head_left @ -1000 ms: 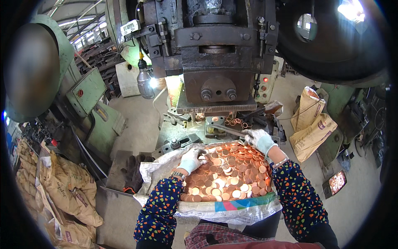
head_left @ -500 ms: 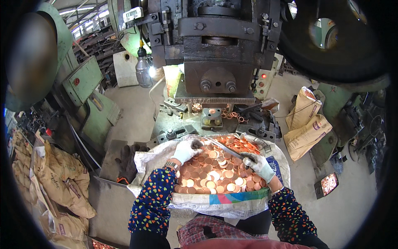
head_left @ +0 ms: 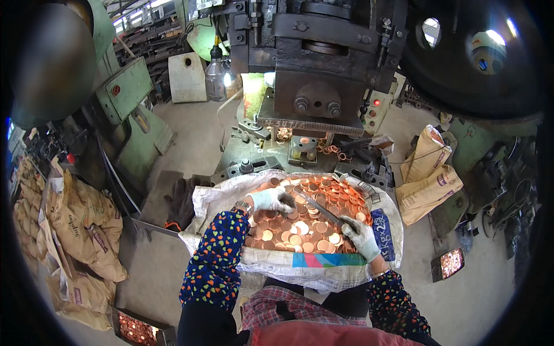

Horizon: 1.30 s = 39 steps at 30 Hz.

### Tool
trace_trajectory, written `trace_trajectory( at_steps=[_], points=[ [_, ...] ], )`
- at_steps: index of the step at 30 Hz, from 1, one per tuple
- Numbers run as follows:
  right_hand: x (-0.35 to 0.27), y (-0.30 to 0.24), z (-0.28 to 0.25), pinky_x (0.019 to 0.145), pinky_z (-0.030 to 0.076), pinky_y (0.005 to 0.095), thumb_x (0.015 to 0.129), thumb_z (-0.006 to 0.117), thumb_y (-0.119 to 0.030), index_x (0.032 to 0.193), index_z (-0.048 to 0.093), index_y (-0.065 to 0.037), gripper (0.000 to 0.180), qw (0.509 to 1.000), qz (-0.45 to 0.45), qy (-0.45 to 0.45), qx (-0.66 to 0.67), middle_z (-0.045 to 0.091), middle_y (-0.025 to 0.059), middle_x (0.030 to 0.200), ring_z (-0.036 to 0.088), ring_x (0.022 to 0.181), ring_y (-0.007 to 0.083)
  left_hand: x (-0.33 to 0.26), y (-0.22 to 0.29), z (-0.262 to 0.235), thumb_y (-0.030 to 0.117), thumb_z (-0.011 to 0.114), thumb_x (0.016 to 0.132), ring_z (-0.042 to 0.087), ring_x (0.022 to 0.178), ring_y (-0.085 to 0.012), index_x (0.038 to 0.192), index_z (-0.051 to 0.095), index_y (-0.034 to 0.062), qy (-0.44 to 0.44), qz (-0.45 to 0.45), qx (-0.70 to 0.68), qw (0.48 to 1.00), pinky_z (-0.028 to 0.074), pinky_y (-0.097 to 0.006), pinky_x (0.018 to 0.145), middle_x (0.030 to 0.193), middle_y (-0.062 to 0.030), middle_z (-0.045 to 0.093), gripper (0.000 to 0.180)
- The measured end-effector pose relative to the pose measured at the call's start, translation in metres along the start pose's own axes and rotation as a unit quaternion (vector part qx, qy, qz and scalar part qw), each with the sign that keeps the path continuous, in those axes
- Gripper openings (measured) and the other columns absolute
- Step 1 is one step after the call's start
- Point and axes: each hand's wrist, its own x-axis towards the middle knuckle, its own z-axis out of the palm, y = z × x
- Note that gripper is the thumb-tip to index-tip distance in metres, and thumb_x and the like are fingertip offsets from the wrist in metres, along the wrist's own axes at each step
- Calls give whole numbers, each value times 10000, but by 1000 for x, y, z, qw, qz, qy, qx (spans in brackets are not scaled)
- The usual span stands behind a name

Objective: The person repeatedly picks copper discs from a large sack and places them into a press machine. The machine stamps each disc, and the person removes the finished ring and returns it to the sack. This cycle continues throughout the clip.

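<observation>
A white woven sack (head_left: 323, 262) lies open in front of me, heaped with several copper-coloured round discs (head_left: 300, 228). My left hand (head_left: 272, 200), in a light work glove, rests on the discs at the heap's left side, fingers curled over them. My right hand (head_left: 359, 235), also gloved, grips the near end of a thin metal rod (head_left: 320, 209) that slants up and left across the discs toward my left hand. Both sleeves are dark with coloured dots.
A heavy dark press machine (head_left: 320, 75) stands just beyond the sack, with small copper rings (head_left: 332, 151) on its bed. Brown paper sacks (head_left: 430, 179) lean at the right, more sacks (head_left: 81, 230) at the left. A green machine (head_left: 124, 92) stands at the left rear.
My right hand has drawn back from the far right of the heap to its near right edge, with the rod in it. My left hand stays on the discs; the view has tilted.
</observation>
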Motion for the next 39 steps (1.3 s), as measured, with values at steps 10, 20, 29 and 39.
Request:
trace_trajectory(
  at_steps=[10, 20, 29, 39],
  points=[
    [5, 11, 6, 774, 494, 323, 881, 564, -326, 1172, 595, -6, 433, 998, -44, 5, -51, 672, 167, 953, 660, 875, 250, -16, 6, -16, 210, 653, 854, 603, 642, -94, 1012, 651, 65, 139, -110, 38, 983, 500, -251, 569, 848, -57, 669, 215],
    [37, -10, -47, 722, 492, 350, 891, 543, -372, 1166, 602, -34, 439, 996, -54, 42, -48, 657, 194, 889, 653, 789, 272, -15, 4, -32, 191, 704, 821, 583, 795, -90, 985, 659, 23, 325, 74, -97, 938, 499, -259, 723, 892, -24, 661, 239],
    [135, 6, -82, 820, 472, 381, 916, 502, -325, 1185, 590, -163, 327, 954, -116, 79, -264, 654, 135, 1006, 617, 934, 280, 3, 24, -58, 123, 667, 859, 601, 756, -86, 1024, 616, 15, 403, 167, -164, 885, 510, -232, 662, 893, -25, 652, 204],
    [197, 6, -54, 656, 507, 362, 918, 494, -285, 1238, 520, -229, 326, 874, -149, 96, -453, 623, 58, 882, 636, 780, 228, 60, 32, -78, 171, 662, 858, 588, 661, -53, 982, 637, 46, 426, 89, -188, 880, 493, -195, 552, 830, -2, 646, 178]
  ],
)
